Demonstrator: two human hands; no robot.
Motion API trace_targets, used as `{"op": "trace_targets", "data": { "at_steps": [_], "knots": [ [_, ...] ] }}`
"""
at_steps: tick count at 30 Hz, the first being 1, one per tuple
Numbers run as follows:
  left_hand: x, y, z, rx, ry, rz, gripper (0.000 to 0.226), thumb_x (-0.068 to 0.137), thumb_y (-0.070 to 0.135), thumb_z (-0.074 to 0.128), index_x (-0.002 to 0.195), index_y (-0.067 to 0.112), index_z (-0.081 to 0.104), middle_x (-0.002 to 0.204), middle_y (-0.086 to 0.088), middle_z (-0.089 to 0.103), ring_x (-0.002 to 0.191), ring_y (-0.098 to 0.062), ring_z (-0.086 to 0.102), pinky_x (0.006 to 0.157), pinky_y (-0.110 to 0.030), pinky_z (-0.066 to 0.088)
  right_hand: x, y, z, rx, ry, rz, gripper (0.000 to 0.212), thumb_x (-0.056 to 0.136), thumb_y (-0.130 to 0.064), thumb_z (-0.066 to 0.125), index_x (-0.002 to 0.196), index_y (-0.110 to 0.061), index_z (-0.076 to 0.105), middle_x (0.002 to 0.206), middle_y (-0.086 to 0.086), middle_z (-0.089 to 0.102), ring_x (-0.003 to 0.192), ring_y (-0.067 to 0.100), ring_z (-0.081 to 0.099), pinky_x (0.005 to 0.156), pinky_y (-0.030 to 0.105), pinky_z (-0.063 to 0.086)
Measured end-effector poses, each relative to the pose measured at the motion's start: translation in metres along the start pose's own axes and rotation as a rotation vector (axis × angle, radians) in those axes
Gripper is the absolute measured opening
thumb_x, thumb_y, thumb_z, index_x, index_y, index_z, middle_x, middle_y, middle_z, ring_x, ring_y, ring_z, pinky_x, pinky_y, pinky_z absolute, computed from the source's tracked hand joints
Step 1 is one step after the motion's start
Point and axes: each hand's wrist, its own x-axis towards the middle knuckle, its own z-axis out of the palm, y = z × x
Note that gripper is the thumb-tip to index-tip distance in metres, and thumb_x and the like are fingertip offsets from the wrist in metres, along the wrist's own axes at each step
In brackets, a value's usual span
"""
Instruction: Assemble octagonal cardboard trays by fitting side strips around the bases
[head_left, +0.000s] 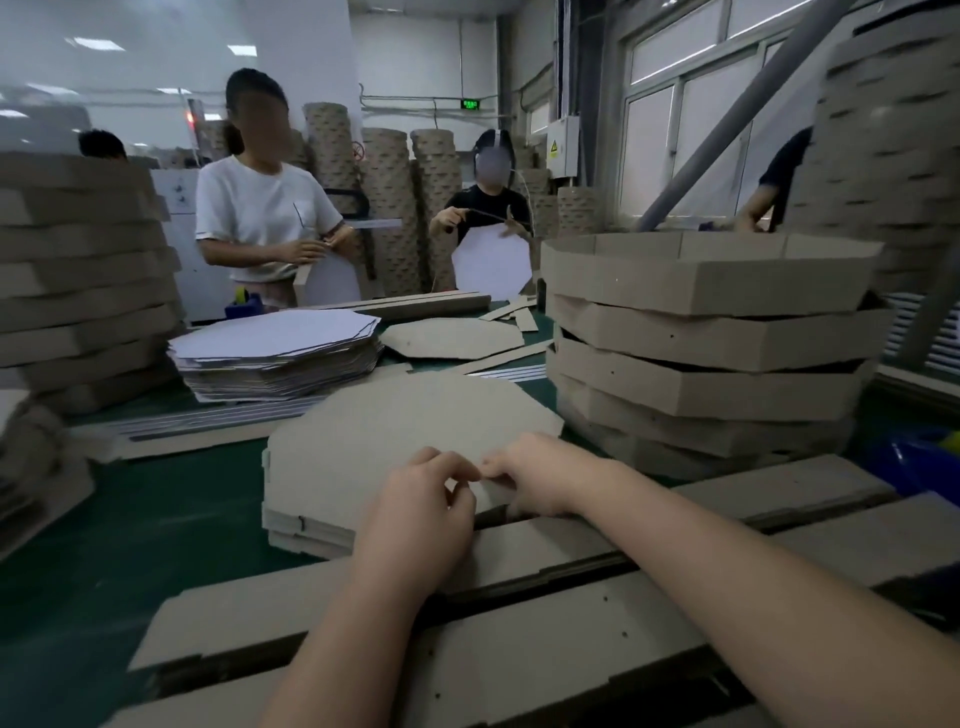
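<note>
Where hands meet: left hand (415, 499) and right hand (535, 473) both pinch the near edge of the octagonal base (395, 421), probably to seat a strip.
table (156, 499): carries the low pile (306, 525) this base tops.
side strips (519, 639): nearest, within reach.

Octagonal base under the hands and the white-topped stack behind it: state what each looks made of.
Octagonal base: grey-brown cardboard, matte, unprinted surface. White-topped stack: seemingly board faced with white paper; darker layered edges show below white tops.
</note>
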Motion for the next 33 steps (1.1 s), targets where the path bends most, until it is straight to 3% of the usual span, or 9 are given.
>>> {"op": "trace_targets", "data": {
  "at_steps": [4,8,11,13,15,18,23,26,33],
  "knots": [
    [0.002,-0.003,-0.001,0.049,0.106,-0.098,0.022,0.088,0.018,0.052,0.103,0.03,0.064,0.109,0.009,0.054,0.1,-0.012,0.054,0.08,-0.027,0.042,-0.009,-0.006,-0.006,-0.117,0.074,-0.069,0.015,0.09,-0.031,0.059,0.087,-0.017,0.054,0.089,0.003,0.056,0.088,0.027,0.056,0.067,0.034,0.044],
    [0.005,-0.002,-0.017,0.045,0.544,-0.383,0.048,0.086,0.026,0.059,0.133,0.021,0.049,0.146,-0.007,0.03,0.134,-0.027,0.024,0.108,-0.043,0.024,-0.02,-0.019,-0.009,-0.257,0.347,-0.044,0.027,0.097,-0.014,0.039,0.119,-0.012,0.055,0.121,0.007,0.06,0.106,0.031,0.06,0.076,0.037,0.047],
    [0.006,-0.001,-0.041,-0.363,0.607,-0.688,0.083,0.085,0.036,0.066,0.15,0.014,0.019,0.156,-0.011,0.009,0.139,-0.033,0.019,0.111,-0.051,0.026,-0.037,-0.032,-0.02,-0.191,0.728,-0.138,0.032,0.076,0.006,0.059,0.107,0.0,0.066,0.104,0.016,0.07,0.093,0.03,0.07,0.071,0.037,0.058],
    [0.007,0.001,-0.059,-0.864,0.566,-0.758,0.077,0.087,0.028,0.066,0.149,0.014,0.022,0.149,-0.016,0.029,0.126,-0.035,0.044,0.099,-0.051,0.044,-0.048,-0.044,-0.026,-0.153,0.919,-0.219,0.032,0.062,0.011,0.066,0.092,0.0,0.073,0.089,0.014,0.074,0.084,0.028,0.073,0.063,0.036,0.059],
    [0.003,0.007,-0.079,-1.267,0.594,-0.737,0.041,0.092,0.01,0.058,0.13,0.004,0.044,0.126,-0.021,0.054,0.101,-0.031,0.062,0.071,-0.042,0.059,-0.062,-0.062,-0.032,-0.15,0.996,-0.249,0.032,0.066,0.008,0.056,0.091,-0.003,0.074,0.09,0.011,0.075,0.089,0.025,0.073,0.067,0.034,0.059],
    [-0.023,0.014,-0.109,-1.324,0.644,-0.653,0.015,0.093,0.004,0.053,0.108,0.004,0.056,0.102,-0.017,0.065,0.082,-0.025,0.067,0.047,-0.029,0.055,-0.088,-0.091,-0.04,-0.063,1.06,-0.332,0.031,0.069,0.008,0.06,0.094,-0.003,0.075,0.095,0.011,0.075,0.091,0.023,0.073,0.074,0.035,0.06],
    [-0.093,0.031,-0.159,-1.266,0.557,-0.392,0.015,0.094,0.008,0.053,0.105,0.009,0.062,0.071,-0.003,0.069,0.056,-0.012,0.068,0.048,-0.024,0.053,-0.155,-0.135,-0.063,0.15,0.89,-0.506,0.034,0.091,-0.015,0.063,0.122,-0.002,0.066,0.127,0.011,0.064,0.12,0.021,0.061,0.101,0.037,0.05],
    [-0.134,0.035,-0.193,-1.253,0.446,-0.232,0.015,0.089,0.013,0.058,0.103,0.01,0.063,0.076,-0.004,0.072,0.065,-0.014,0.069,0.057,-0.026,0.057,-0.206,-0.159,-0.082,0.322,0.648,-0.546,0.046,0.099,-0.036,0.044,0.135,-0.011,0.057,0.148,0.0,0.045,0.141,0.008,0.035,0.117,0.03,0.028],
    [-0.191,0.06,-0.233,-1.045,0.168,-0.157,0.019,0.076,0.026,0.066,0.088,0.016,0.077,0.083,-0.007,0.073,0.065,-0.017,0.069,0.053,-0.026,0.055,-0.28,-0.183,-0.11,0.106,0.978,-0.458,0.036,0.088,-0.017,0.058,0.122,-0.007,0.067,0.147,0.009,0.046,0.14,0.025,0.038,0.114,0.052,0.031]
  ]
}}
